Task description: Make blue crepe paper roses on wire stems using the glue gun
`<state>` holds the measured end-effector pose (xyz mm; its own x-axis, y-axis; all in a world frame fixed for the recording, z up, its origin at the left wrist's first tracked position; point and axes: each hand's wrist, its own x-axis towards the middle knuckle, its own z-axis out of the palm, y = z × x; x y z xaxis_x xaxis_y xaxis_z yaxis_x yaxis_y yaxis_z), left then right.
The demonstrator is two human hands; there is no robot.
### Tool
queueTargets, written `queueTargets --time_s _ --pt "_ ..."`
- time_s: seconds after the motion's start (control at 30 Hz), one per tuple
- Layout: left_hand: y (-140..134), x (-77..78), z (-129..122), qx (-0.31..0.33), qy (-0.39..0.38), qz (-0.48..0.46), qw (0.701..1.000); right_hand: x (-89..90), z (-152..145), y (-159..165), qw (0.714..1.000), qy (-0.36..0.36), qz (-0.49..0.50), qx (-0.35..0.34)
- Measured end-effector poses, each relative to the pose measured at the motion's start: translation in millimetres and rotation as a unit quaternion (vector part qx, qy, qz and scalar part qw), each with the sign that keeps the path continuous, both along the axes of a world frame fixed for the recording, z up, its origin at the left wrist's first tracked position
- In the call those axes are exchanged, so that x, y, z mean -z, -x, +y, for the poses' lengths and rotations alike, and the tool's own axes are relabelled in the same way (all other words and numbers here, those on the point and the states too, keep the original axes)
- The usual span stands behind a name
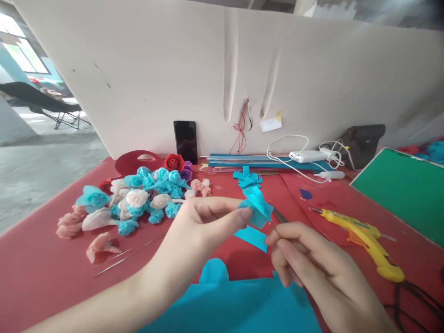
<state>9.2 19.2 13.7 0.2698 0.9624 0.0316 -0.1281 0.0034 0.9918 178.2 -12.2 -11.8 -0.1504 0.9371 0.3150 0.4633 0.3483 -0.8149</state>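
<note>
My left hand pinches a folded piece of bright blue crepe-like material between thumb and index finger, raised above the table. To its right, my right hand has its thumb and fingers closed in a pinch; something thin may be between them, too small to name. A dark, pointed metal tool shows just behind the right fingers, mostly hidden, and I cannot tell whether it is held. Below the hands lie a cut blue strip and a large blue sheet. More blue strips are piled behind.
Handmade flowers in blue, white and pink heap at left on the red table, with thin metal rods nearby. A yellow glue gun lies at right. A phone, white charger and green board stand farther back.
</note>
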Motion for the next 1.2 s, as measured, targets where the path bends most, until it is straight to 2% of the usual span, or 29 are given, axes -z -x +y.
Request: queueTargets --time_s 0.2,0.33,0.47,0.7,0.77,0.97,1.2 --pt "-1.1 -2.5 -2.7 0.019 -0.009 -0.022 1.000 1.7 0.6 -0.4 0.998 0.045 0.024 -0.027" --pt "-0.1 -3.0 -3.3 0.004 -0.023 -0.005 1.000 4.4 -1.2 -3.0 0.992 0.084 0.053 -0.075" --pt "0.9 -1.3 -3.3 -0.019 -0.032 0.016 0.999 6.1 -2.3 -5.6 0.986 0.091 0.071 -0.118" --pt "-0.5 -3.2 -6.3 0.033 -0.016 -0.047 0.998 4.0 -1.8 -3.5 0.988 0.071 0.062 -0.124" --pt "-0.2 -3.7 -6.3 0.040 -0.023 -0.038 0.998 3.5 -1.5 -2.7 0.988 0.067 0.057 -0.127" --pt "1.3 -3.8 -5.3 0.002 -0.051 0.021 0.998 0.8 -0.9 -1.4 0.988 0.068 0.055 -0.123" --pt "0.3 -5.6 -7.1 0.018 -0.063 0.053 0.996 -2.6 0.6 -2.7 0.988 0.080 0.068 -0.118"
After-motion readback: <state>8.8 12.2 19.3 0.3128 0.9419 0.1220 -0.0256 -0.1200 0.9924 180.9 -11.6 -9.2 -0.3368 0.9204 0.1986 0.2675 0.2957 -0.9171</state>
